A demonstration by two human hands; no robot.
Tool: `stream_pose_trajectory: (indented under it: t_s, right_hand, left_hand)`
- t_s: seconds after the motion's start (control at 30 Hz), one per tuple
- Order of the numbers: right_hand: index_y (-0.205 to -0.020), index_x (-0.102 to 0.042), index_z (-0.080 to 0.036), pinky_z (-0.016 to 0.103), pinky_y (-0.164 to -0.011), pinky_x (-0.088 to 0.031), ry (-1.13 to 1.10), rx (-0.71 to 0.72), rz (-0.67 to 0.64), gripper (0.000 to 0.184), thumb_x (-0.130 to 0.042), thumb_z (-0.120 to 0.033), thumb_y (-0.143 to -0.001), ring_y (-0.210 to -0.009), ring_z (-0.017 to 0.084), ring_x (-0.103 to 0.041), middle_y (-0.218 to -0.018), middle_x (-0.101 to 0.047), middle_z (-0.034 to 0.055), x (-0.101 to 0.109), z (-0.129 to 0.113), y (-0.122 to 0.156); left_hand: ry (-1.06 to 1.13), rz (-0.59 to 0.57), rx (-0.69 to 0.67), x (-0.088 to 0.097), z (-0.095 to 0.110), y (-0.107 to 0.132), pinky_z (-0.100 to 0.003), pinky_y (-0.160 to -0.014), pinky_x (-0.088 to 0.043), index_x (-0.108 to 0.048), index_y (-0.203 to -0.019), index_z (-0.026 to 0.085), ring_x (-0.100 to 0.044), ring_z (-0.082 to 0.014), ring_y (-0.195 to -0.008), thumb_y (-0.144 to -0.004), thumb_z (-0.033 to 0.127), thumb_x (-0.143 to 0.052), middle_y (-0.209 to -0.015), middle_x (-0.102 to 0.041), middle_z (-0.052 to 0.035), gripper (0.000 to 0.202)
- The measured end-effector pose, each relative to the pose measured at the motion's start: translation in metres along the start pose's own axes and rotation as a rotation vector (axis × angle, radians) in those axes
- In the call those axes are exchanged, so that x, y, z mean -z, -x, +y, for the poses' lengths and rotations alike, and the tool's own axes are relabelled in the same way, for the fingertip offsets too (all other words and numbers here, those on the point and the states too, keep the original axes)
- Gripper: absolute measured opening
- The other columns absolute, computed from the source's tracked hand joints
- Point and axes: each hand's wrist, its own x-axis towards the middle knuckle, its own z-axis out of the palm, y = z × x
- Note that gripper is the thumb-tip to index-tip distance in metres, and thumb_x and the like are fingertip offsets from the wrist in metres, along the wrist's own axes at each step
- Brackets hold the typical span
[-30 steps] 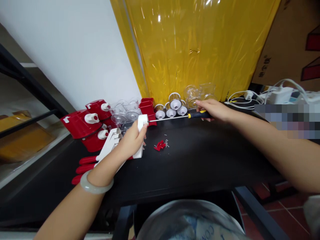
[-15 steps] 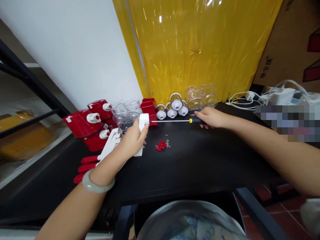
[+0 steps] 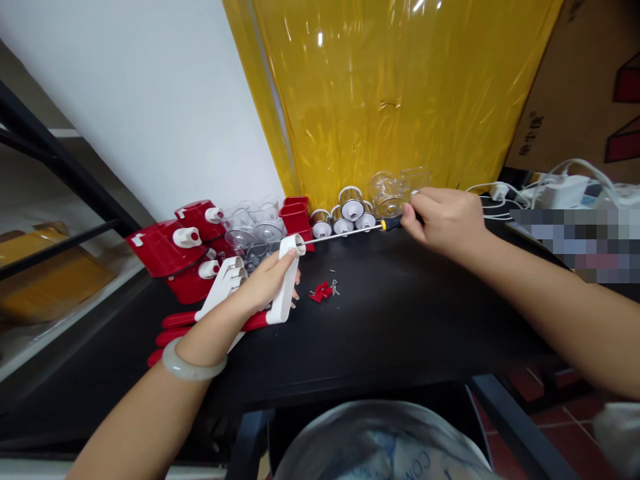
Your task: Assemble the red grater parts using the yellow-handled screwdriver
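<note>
My left hand (image 3: 273,280) is wrapped round a white crank handle (image 3: 286,287) with a red grip (image 3: 256,321) at its lower end. In my right hand (image 3: 445,217) is the dark handle of a long screwdriver (image 3: 345,233) with a yellow collar. The shaft slopes down to the left, and its tip is inside the round opening at the crank's upper end. Small red parts (image 3: 320,292) and several loose screws (image 3: 335,287) lie on the black table below the shaft. More white cranks (image 3: 220,290) with red grips lie left of my left hand, partly hidden by my forearm.
Red plastic housings (image 3: 160,250) with white spouts are stacked at the left. Clear cups (image 3: 267,230), a red hopper (image 3: 296,217), metal grater drums (image 3: 351,203) and clear parts (image 3: 395,193) line the back. White cables (image 3: 495,193) lie right; a lined bin (image 3: 385,440) stands below the table edge.
My right hand has risen and turned over into a fist round the screwdriver handle, so the shaft now slopes. The crank has tilted, bringing its open end and red grip into view.
</note>
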Motion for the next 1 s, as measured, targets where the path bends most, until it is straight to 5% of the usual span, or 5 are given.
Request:
stream_pose_trajectory:
  t_s: [0.17, 0.33, 0.53, 0.73, 1.0]
  right_hand:
    - [-0.06, -0.053, -0.022, 0.031, -0.055, -0.037, -0.422, -0.332, -0.061, 0.034, -0.058, -0.039, -0.089, -0.056, 0.017, -0.055, -0.058, -0.058, 0.0042, -0.017, 0.014, -0.01]
    - [-0.067, -0.059, -0.021, 0.027, -0.041, -0.032, -0.86, -0.906, -0.569, 0.035, -0.055, -0.045, -0.093, -0.041, 0.015, -0.049, -0.054, -0.06, 0.0047, -0.038, 0.03, -0.012]
    - [-0.057, -0.06, -0.018, 0.027, -0.037, -0.024, -0.75, -0.816, -0.96, 0.054, -0.045, -0.053, -0.096, -0.031, 0.009, -0.032, -0.042, -0.054, 0.0051, -0.05, 0.03, -0.001]
    - [-0.051, -0.057, -0.02, 0.029, -0.052, -0.037, -0.505, -0.562, -0.685, 0.054, -0.041, -0.046, -0.096, -0.043, 0.014, -0.048, -0.043, -0.053, 0.0031, -0.044, 0.025, -0.002]
    - [-0.056, -0.037, -0.023, 0.033, -0.057, -0.029, -0.211, -0.168, -0.085, 0.038, -0.039, -0.034, -0.092, -0.053, 0.017, -0.046, -0.052, -0.048, 0.0041, -0.026, 0.021, -0.001]
  left_hand:
    - [-0.233, 0.022, -0.144, 0.0, -0.004, -0.001, -0.03, -0.041, -0.052, -0.045, -0.094, 0.022, -0.063, -0.0181, -0.048, -0.1, 0.053, -0.042, -0.072, -0.058, 0.0017, 0.032]
    - [-0.572, 0.075, -0.377, -0.001, -0.004, 0.004, -0.032, -0.058, -0.052, -0.05, -0.109, 0.019, -0.066, -0.0204, -0.056, -0.103, 0.048, -0.039, -0.073, -0.062, -0.0006, 0.032]
    - [-0.635, 0.103, -0.44, 0.0, -0.004, 0.006, -0.033, -0.064, -0.051, -0.049, -0.124, 0.016, -0.068, -0.0216, -0.06, -0.104, 0.047, -0.037, -0.076, -0.065, -0.002, 0.039]
    - [-0.506, 0.089, -0.403, 0.001, -0.004, 0.004, -0.03, -0.055, -0.051, -0.05, -0.114, 0.018, -0.065, -0.0187, -0.051, -0.103, 0.047, -0.038, -0.074, -0.061, -0.0003, 0.033]
    - [-0.244, 0.043, -0.203, -0.004, -0.003, 0.004, -0.029, -0.041, -0.051, -0.044, -0.095, 0.023, -0.064, -0.0178, -0.048, -0.099, 0.055, -0.044, -0.073, -0.059, 0.0015, 0.032]
